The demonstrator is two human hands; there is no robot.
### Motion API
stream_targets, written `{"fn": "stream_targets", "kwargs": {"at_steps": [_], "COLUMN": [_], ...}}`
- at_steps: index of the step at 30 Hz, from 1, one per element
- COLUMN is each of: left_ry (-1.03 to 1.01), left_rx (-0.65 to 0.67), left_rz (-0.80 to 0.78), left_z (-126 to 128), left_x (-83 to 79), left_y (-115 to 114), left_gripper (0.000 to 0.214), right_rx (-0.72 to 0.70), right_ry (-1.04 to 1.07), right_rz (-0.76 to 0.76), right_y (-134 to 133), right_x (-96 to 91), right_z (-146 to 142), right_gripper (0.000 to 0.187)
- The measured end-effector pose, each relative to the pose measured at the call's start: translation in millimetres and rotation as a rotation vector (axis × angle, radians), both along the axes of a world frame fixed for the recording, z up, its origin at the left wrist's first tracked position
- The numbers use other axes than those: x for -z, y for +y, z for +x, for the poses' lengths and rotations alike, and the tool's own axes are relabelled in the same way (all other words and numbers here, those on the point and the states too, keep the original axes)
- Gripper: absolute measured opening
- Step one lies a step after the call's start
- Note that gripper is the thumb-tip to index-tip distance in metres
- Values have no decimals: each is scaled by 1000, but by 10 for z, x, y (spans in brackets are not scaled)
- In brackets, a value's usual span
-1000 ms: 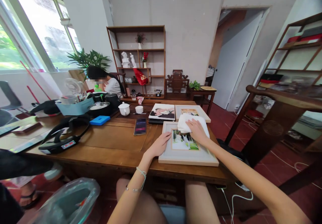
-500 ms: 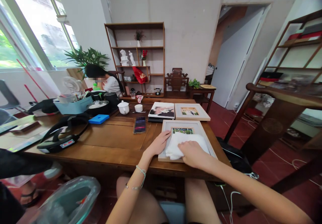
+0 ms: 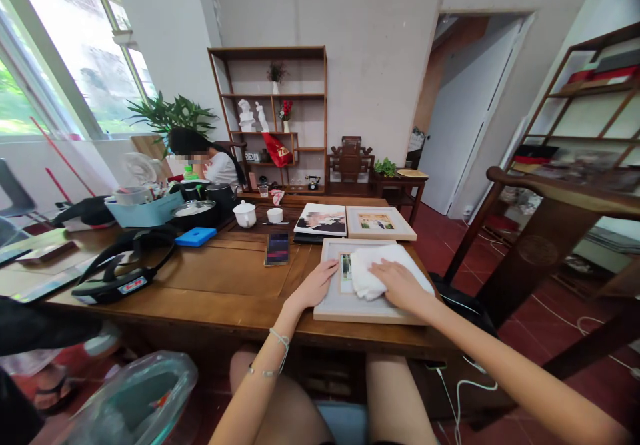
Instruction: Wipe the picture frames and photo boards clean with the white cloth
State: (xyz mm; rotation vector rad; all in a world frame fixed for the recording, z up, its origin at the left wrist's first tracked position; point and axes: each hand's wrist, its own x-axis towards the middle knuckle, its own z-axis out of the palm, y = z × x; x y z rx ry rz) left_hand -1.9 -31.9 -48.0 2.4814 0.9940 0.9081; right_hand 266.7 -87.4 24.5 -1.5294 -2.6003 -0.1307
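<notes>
Crumpled cloth slid right under right hand; left hand on frame.

The table bears two framed pictures, the near frame and the far frame at twelve o'clock from it, plus one unframed photo at eleven o'clock. There is one white cloth, one phone, one teapot and one cup. Two hands, the left hand and the right hand, are on the near frame, and one other person sits at ten o'clock.
</notes>
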Motion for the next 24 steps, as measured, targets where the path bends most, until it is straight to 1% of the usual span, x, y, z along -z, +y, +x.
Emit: {"fn": "stream_targets", "kwargs": {"at_steps": [3, 6, 9, 12, 14, 16, 18, 21, 24], "left_ry": [7, 19, 32, 39, 39, 37, 31, 23, 20], "left_rx": [1, 6, 7, 9, 13, 15, 15, 13, 12], "left_rz": [7, 14, 17, 18, 20, 25, 32, 41, 42], "left_z": [-8, -18, -22, -23, -23, -24, -25, -23, -16], "left_x": [-2, -13, -19, -21, -22, -21, -18, -13, -12], "left_y": [4, -1, -3, -4, -5, -6, -9, -13, -12], "left_gripper": [50, 50, 50, 50, 49, 49, 50, 51, 50], "right_rx": [106, 191, 222, 199, 153, 85, 19, -46, -109], "right_ry": [11, 23, 20, 4, -8, -21, -27, -22, 44], "right_rz": [74, 133, 148, 113, 72, 27, -13, -60, -107], "right_y": [409, 717, 881, 899, 820, 658, 413, -48, -455], "right_x": [13, 5, 12, 11, -7, -33, -56, -80, -101], "right_z": [206, 270, 222, 139, 83, 29, -22, -66, -54], "right_gripper": [68, 67, 66, 64, 62, 60, 57, 54, 57]}}
